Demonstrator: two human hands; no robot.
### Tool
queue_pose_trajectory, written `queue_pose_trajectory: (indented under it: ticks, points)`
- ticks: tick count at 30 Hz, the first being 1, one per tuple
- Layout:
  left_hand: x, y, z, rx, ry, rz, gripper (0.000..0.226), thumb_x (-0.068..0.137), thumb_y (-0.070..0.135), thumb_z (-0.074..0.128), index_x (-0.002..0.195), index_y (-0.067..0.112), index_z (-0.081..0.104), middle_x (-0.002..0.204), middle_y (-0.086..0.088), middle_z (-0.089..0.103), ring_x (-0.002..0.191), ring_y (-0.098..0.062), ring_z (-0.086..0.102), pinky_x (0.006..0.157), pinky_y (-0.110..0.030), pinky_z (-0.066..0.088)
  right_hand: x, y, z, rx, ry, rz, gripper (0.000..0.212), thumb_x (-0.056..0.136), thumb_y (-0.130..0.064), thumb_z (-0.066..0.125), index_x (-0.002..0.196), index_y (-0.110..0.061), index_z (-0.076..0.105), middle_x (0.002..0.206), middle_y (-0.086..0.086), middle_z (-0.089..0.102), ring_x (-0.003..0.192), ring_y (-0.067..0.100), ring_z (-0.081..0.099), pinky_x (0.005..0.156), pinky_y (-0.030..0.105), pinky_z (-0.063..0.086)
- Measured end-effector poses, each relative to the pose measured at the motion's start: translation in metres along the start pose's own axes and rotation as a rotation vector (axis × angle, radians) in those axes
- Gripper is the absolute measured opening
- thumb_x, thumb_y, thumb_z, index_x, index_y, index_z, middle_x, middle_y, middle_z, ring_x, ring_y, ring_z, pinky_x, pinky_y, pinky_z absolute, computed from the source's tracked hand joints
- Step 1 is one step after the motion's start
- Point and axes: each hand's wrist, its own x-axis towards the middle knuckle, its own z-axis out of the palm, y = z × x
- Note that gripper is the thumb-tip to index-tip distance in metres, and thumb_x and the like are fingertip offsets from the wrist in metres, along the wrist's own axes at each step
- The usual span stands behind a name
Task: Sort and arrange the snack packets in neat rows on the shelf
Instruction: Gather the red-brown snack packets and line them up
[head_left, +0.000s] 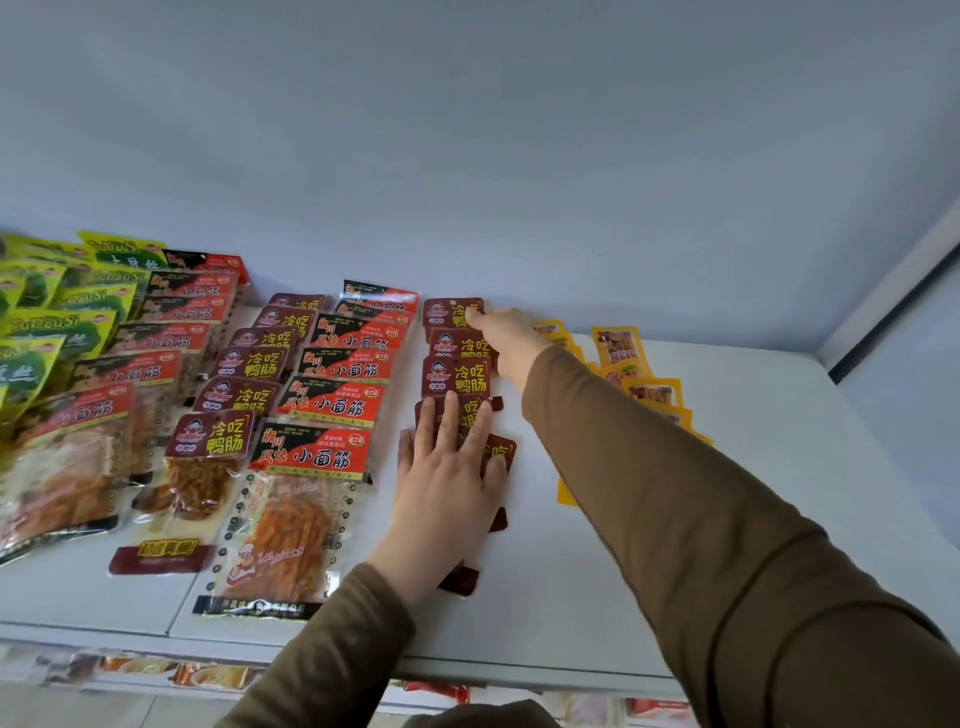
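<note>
Two hands flatten a row of snack packets on the white shelf (597, 545).

Nearest, the left hand (447, 483) lies flat, fingers (451, 415) straight and spread, pressing the front dark-red foil snack packets (500, 451) of the middle row. Farther, at 12 o'clock, the right hand (506, 335) reaches out, fingers loosely curled, fingertips touching the rearmost dark-red packet (451, 310). Yellow foil packets (652, 392) lie at 2 o'clock, partly behind the brown sleeve (675, 493).

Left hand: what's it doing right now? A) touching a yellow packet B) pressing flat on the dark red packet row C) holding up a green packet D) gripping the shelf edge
B: the left hand lies palm down with straight fingers on the near packets of the dark red row, while the right hand reaches to the row's far end.
</note>
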Motion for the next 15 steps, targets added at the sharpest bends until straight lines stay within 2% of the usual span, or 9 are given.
queue_pose_trajectory:
  ticks: [2, 4, 6, 9, 13, 15]
  points:
    - [-0.003, -0.003, -0.004, 0.02, -0.012, -0.002, 0.064, 0.107, 0.052, 0.024, 0.163, 0.037, -0.002, 0.172, -0.004, -0.011, 0.156, -0.026, -0.02, 0.125, -0.048, -0.009, -0.001, 0.005, -0.003, 0.098, -0.016, 0.011, 0.017, 0.1, -0.02, 0.062, 0.109, -0.006, 0.06, 0.111, 0.016, 0.069, 0.1, 0.033, 0.069, 0.089, 0.05, 0.058]
    - [-0.006, -0.007, -0.007, 0.058, -0.02, 0.002, 0.065, 0.107, 0.054, 0.025, 0.163, 0.038, -0.004, 0.172, -0.003, -0.011, 0.156, -0.026, -0.021, 0.125, -0.048, -0.007, -0.004, 0.009, -0.004, 0.158, -0.028, 0.002, 0.003, 0.101, -0.009, 0.058, 0.099, -0.008, 0.059, 0.101, 0.014, 0.068, 0.095, 0.032, 0.069, 0.078, 0.044, 0.059]
    - [-0.009, -0.01, -0.008, 0.079, -0.034, 0.013, 0.067, 0.106, 0.055, 0.026, 0.163, 0.039, -0.006, 0.172, -0.002, -0.013, 0.156, -0.026, -0.022, 0.125, -0.049, -0.007, -0.007, 0.013, -0.005, 0.175, -0.053, -0.038, 0.013, 0.099, 0.002, 0.055, 0.105, -0.009, 0.058, 0.097, 0.013, 0.067, 0.092, 0.032, 0.067, 0.07, 0.038, 0.057]
    - [-0.013, -0.012, -0.01, 0.079, -0.059, 0.03, 0.068, 0.106, 0.055, 0.028, 0.162, 0.04, -0.006, 0.171, -0.001, -0.015, 0.156, -0.026, -0.022, 0.124, -0.049, -0.007, -0.011, 0.014, -0.006, 0.184, -0.087, -0.07, 0.025, 0.096, 0.009, 0.05, 0.112, -0.009, 0.059, 0.099, 0.013, 0.067, 0.092, 0.03, 0.067, 0.071, 0.037, 0.057]
    - [-0.016, -0.012, -0.011, 0.082, -0.071, 0.054, 0.067, 0.106, 0.054, 0.029, 0.162, 0.04, -0.006, 0.171, -0.001, -0.016, 0.156, -0.026, -0.023, 0.125, -0.047, -0.008, -0.013, 0.016, -0.005, 0.207, -0.06, -0.079, 0.027, 0.1, -0.007, 0.056, 0.126, -0.012, 0.06, 0.113, 0.013, 0.071, 0.1, 0.029, 0.07, 0.082, 0.043, 0.059]
    - [-0.018, -0.013, -0.011, 0.084, -0.073, 0.069, 0.067, 0.106, 0.055, 0.029, 0.162, 0.041, -0.005, 0.171, -0.001, -0.016, 0.155, -0.026, -0.023, 0.124, -0.045, -0.01, -0.013, 0.016, -0.002, 0.187, -0.006, -0.114, 0.029, 0.1, -0.008, 0.057, 0.128, -0.013, 0.059, 0.116, 0.01, 0.07, 0.102, 0.026, 0.069, 0.08, 0.041, 0.059]
